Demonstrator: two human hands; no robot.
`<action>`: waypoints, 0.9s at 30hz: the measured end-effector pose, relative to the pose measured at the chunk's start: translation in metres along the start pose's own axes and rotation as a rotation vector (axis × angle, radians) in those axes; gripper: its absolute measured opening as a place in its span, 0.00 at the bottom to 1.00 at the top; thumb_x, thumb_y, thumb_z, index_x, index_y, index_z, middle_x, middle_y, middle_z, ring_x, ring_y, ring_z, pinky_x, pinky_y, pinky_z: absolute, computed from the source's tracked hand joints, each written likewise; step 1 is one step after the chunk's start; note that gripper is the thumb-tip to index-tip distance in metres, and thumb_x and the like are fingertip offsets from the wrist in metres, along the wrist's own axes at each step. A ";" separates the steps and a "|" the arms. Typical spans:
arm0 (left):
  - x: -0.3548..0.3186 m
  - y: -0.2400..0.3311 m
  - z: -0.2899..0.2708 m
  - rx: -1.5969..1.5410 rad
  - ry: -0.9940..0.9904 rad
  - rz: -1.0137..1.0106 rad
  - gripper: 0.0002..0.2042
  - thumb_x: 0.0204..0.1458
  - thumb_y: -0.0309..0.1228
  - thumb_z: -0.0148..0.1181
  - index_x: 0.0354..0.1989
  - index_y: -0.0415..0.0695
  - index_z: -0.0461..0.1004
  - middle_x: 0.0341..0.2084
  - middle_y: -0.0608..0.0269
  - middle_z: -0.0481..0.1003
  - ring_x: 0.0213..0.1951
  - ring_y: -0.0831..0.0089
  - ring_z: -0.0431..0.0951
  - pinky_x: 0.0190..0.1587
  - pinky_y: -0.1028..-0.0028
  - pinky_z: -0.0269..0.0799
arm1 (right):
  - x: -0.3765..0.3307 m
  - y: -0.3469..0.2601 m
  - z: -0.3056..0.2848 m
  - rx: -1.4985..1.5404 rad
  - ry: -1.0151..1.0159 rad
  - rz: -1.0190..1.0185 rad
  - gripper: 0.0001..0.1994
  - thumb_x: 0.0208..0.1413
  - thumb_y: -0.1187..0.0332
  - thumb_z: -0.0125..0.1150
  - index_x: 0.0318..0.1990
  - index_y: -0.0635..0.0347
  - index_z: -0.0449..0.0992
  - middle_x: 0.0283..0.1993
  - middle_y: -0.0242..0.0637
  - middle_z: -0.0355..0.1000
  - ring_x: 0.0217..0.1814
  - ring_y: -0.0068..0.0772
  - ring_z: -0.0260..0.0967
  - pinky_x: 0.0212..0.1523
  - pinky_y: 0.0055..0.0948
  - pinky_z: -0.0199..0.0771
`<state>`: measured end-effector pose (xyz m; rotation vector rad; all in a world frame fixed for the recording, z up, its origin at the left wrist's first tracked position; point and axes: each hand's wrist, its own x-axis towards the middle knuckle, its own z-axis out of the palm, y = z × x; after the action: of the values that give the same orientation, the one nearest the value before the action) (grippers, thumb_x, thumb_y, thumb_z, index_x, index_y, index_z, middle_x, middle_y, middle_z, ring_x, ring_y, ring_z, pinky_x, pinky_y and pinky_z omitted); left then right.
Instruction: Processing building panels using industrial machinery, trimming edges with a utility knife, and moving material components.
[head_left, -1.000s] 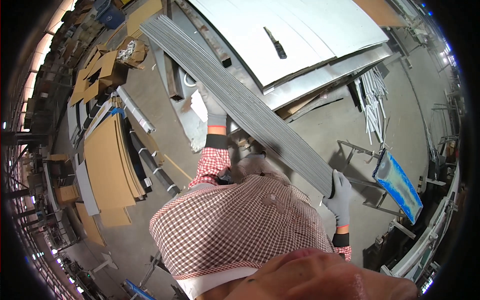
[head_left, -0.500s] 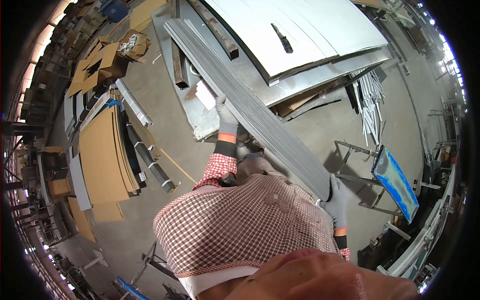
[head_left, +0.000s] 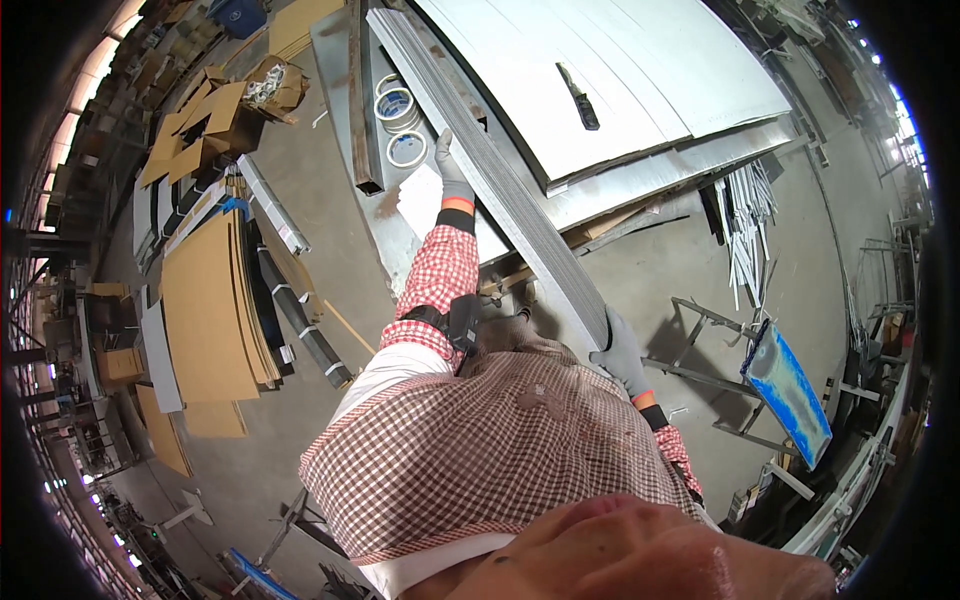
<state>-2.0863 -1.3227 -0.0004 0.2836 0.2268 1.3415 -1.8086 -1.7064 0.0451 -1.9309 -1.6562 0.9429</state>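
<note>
A long stack of thin grey metal strips [head_left: 500,185] lies slanted along the edge of a metal workbench [head_left: 640,175]. My left hand [head_left: 452,170], in a grey glove, reaches forward and presses against the side of the stack near its middle. My right hand [head_left: 622,350], also gloved, grips the near end of the stack, which sticks out past the bench. I wear a red checked shirt.
Large white sheets [head_left: 600,70] with a dark tool [head_left: 578,96] on top cover the bench. Rolls of tape [head_left: 397,105] and a white paper lie at its left. Cardboard sheets [head_left: 205,300], dark bars and boxes stand on the floor to the left; a blue panel [head_left: 790,390] leans at the right.
The strip stack has slid away from me along the bench. My left hand has stretched further forward with it, and my right hand has followed its near end.
</note>
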 end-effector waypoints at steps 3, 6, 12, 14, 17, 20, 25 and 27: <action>0.015 0.016 0.004 0.013 0.104 -0.063 0.24 0.51 0.47 0.48 0.46 0.38 0.72 0.35 0.46 0.76 0.35 0.52 0.78 0.40 0.56 0.76 | 0.017 -0.013 0.001 -0.062 -0.039 -0.007 0.45 0.31 0.67 0.68 0.63 0.67 0.56 0.56 0.51 0.63 0.58 0.51 0.61 0.57 0.38 0.64; 0.014 0.028 -0.002 -0.022 0.125 0.041 0.22 0.50 0.45 0.52 0.46 0.40 0.72 0.35 0.52 0.77 0.33 0.58 0.79 0.39 0.61 0.78 | 0.018 -0.038 -0.009 -0.064 -0.005 -0.034 0.44 0.32 0.66 0.67 0.63 0.67 0.57 0.54 0.51 0.63 0.55 0.51 0.62 0.54 0.40 0.65; -0.023 0.031 0.009 -0.007 0.100 0.051 0.23 0.55 0.50 0.50 0.44 0.41 0.74 0.33 0.53 0.78 0.35 0.57 0.79 0.41 0.60 0.78 | -0.012 -0.052 -0.020 -0.154 0.070 -0.061 0.43 0.29 0.68 0.66 0.61 0.64 0.60 0.54 0.50 0.62 0.54 0.53 0.61 0.54 0.41 0.63; -0.040 0.025 0.015 -0.028 -0.034 0.083 0.29 0.54 0.54 0.51 0.51 0.39 0.69 0.40 0.47 0.74 0.41 0.54 0.77 0.44 0.59 0.77 | -0.031 -0.057 -0.027 -0.173 0.090 -0.036 0.43 0.28 0.69 0.65 0.61 0.63 0.60 0.54 0.49 0.62 0.54 0.53 0.61 0.55 0.41 0.62; -0.054 0.015 0.021 0.002 -0.131 0.119 0.36 0.52 0.58 0.52 0.59 0.38 0.62 0.49 0.42 0.69 0.47 0.50 0.73 0.46 0.57 0.76 | -0.055 -0.055 -0.033 -0.271 0.176 -0.035 0.43 0.27 0.70 0.64 0.62 0.62 0.60 0.54 0.49 0.63 0.55 0.52 0.61 0.55 0.43 0.60; -0.096 -0.007 0.071 -0.054 -0.323 0.079 0.35 0.52 0.55 0.53 0.59 0.39 0.62 0.51 0.43 0.68 0.50 0.50 0.72 0.52 0.57 0.73 | -0.082 -0.051 -0.041 -0.360 0.266 -0.017 0.44 0.27 0.70 0.64 0.62 0.61 0.60 0.55 0.48 0.63 0.56 0.51 0.61 0.56 0.44 0.59; -0.118 -0.009 0.023 -0.153 -0.033 0.063 0.34 0.52 0.55 0.55 0.59 0.40 0.63 0.52 0.50 0.69 0.50 0.55 0.72 0.52 0.60 0.72 | -0.107 -0.059 -0.052 -0.342 0.232 -0.020 0.45 0.25 0.73 0.65 0.62 0.62 0.60 0.57 0.46 0.63 0.55 0.49 0.61 0.56 0.41 0.61; -0.124 -0.010 0.028 -0.037 -0.059 0.067 0.33 0.52 0.55 0.55 0.58 0.41 0.64 0.52 0.55 0.70 0.49 0.60 0.73 0.51 0.63 0.74 | -0.113 -0.063 -0.046 -0.326 0.228 -0.020 0.45 0.24 0.73 0.66 0.62 0.62 0.60 0.57 0.46 0.63 0.55 0.49 0.61 0.56 0.40 0.61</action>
<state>-2.0946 -1.4479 0.0223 0.3015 0.1442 1.4004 -1.8247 -1.7993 0.1454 -2.1314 -1.7713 0.4421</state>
